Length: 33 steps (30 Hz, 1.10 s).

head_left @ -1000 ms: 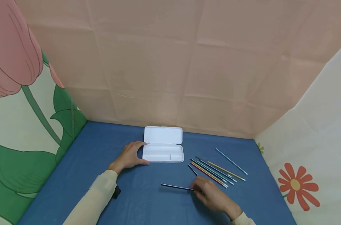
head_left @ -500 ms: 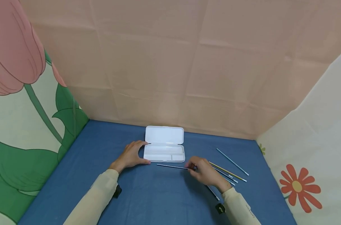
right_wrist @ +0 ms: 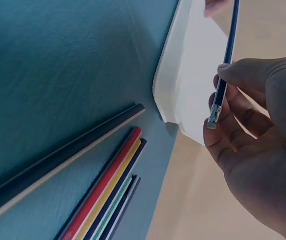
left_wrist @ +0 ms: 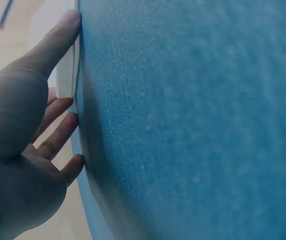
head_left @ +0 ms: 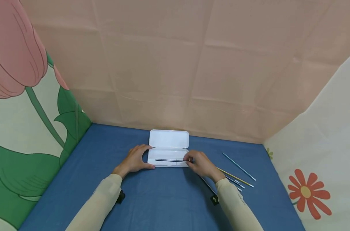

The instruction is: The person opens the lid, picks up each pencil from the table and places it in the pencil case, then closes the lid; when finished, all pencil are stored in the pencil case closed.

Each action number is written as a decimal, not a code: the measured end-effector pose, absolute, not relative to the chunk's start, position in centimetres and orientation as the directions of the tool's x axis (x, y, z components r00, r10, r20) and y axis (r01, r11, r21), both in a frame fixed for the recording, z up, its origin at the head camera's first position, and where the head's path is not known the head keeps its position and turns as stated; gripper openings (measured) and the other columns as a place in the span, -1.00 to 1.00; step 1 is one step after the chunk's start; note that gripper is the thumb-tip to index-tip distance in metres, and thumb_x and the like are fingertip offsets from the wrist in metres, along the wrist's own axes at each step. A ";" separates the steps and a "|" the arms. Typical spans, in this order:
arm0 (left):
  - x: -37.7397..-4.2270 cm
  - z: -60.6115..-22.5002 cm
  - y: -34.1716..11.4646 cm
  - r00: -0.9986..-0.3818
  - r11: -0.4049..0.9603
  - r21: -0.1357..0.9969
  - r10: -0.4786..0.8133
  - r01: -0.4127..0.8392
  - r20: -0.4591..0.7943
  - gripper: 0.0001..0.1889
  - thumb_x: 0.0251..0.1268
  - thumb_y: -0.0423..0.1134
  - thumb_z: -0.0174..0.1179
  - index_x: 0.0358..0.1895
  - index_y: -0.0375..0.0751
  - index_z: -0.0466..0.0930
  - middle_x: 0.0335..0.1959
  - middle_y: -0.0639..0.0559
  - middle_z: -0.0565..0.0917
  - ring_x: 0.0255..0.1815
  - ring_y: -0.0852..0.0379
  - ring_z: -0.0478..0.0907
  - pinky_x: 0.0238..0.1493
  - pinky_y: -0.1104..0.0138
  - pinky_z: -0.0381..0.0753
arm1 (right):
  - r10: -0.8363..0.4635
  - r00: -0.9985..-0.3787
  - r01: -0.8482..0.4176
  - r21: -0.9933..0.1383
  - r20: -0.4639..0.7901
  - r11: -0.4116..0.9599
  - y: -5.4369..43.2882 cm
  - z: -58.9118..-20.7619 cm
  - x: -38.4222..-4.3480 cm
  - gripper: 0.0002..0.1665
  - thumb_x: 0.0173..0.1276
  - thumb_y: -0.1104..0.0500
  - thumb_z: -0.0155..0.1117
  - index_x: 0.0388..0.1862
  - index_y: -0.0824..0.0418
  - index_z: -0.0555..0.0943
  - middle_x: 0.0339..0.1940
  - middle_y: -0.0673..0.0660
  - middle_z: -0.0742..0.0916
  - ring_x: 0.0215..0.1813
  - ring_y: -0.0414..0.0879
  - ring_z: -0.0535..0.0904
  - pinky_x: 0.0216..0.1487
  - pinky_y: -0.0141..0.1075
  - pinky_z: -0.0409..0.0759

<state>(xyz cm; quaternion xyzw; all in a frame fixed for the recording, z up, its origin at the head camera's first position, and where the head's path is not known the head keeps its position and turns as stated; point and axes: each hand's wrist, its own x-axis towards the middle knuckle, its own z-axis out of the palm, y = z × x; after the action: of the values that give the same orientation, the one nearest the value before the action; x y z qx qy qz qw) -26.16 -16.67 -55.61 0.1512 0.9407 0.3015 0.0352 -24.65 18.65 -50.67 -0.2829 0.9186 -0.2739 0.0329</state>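
A white pencil case (head_left: pixel 167 163) lies unfolded on the blue cloth, its lid (head_left: pixel 169 139) tipped back. At its left end my left hand (head_left: pixel 133 158) holds it, thumb along the front edge and forefinger near the hinge. My right hand (head_left: pixel 203 165) pinches a dark pencil (right_wrist: pixel 229 47) near its eraser end, between thumb and fingers. In the head view this pencil lies lengthwise across the tray, level with it; whether it touches the bottom I cannot tell. Another dark pencil (head_left: pixel 208 185) rests on the cloth beneath my right wrist.
Several coloured pencils lie right of the case, partly hidden by my right arm, among them a yellow one (head_left: pixel 235 177) and a red one (right_wrist: pixel 102 187). A light blue pencil (head_left: pixel 239 166) lies apart, farther right. Behind the case rises a beige backdrop (head_left: pixel 169 64).
My right hand has carried the dark pencil away from me, from the near cloth to over the case's tray. My left hand stays at the case's left end.
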 end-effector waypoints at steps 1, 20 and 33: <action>-26.2 -55.6 -16.7 -0.952 0.774 0.575 0.306 0.265 0.027 0.03 0.12 0.19 0.77 0.61 -0.14 0.52 0.61 -0.22 0.60 0.62 -0.36 0.49 0.68 -0.42 0.35 | -0.531 -0.842 -0.497 -0.519 0.095 0.695 18.4 -50.7 -24.9 -0.88 0.62 0.31 0.42 -0.01 0.18 0.84 -0.14 0.00 0.81 -0.10 -0.20 0.63 -0.02 -0.29 0.68; -26.2 -55.8 -16.8 -0.954 0.777 0.573 0.299 0.260 0.026 0.04 0.12 0.21 0.76 0.63 -0.14 0.51 0.64 -0.22 0.57 0.65 -0.37 0.47 0.69 -0.42 0.34 | -0.515 -0.855 -0.470 -0.519 0.066 0.714 15.2 -52.2 -28.5 -0.81 0.58 0.40 0.38 -0.03 0.21 0.87 -0.09 0.09 0.86 -0.10 -0.11 0.66 0.02 -0.16 0.72; -26.0 -55.6 -16.9 -0.954 0.767 0.586 0.300 0.259 0.029 0.04 0.13 0.18 0.76 0.63 -0.15 0.51 0.64 -0.24 0.57 0.66 -0.39 0.46 0.70 -0.43 0.33 | -0.511 -0.858 -0.462 -0.510 0.052 0.725 14.8 -52.9 -28.9 -0.78 0.59 0.40 0.37 -0.03 0.17 0.89 -0.08 0.09 0.87 -0.09 -0.11 0.68 0.08 -0.12 0.74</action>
<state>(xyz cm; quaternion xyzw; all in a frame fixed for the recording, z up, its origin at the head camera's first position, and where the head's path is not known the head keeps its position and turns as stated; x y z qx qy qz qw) -26.04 -16.88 -55.61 0.1488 0.9395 0.3068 0.0333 -28.87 14.81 -52.86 -0.2622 0.9276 -0.2620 0.0463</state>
